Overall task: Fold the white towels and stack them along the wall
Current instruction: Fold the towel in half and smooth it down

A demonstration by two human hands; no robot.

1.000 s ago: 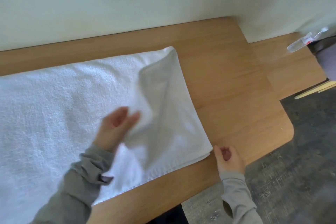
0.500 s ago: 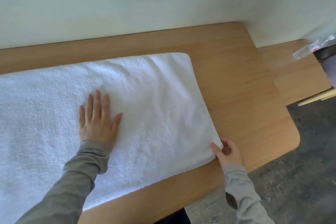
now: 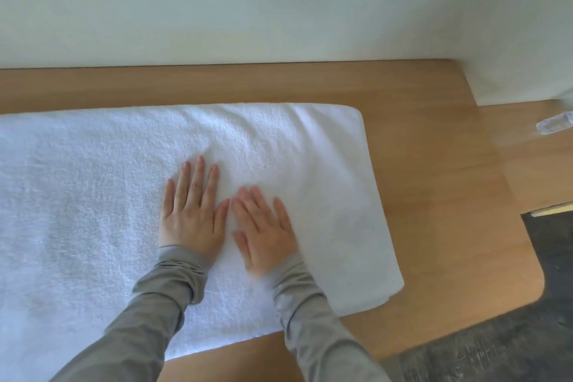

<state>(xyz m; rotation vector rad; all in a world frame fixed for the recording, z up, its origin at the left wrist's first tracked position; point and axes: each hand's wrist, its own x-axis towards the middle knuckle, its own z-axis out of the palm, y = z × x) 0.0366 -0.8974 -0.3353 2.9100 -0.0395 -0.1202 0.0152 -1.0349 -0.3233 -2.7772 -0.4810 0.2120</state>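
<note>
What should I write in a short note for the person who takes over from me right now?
Left hand: open, flat on the white towel.
Right hand: open, flat on the towel beside the left hand.
Towel: spread on the wooden table, its right end doubled over, apart from the wall.
Done: one fold, being pressed flat.
Left: fold it smaller and place it along the wall. No stack is in view.

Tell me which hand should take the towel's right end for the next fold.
Probably the right hand. It lies flat on the white towel nearer the folded right end, which sits just past its fingers. The left hand rests flat further in, so it could pin the cloth.
</note>
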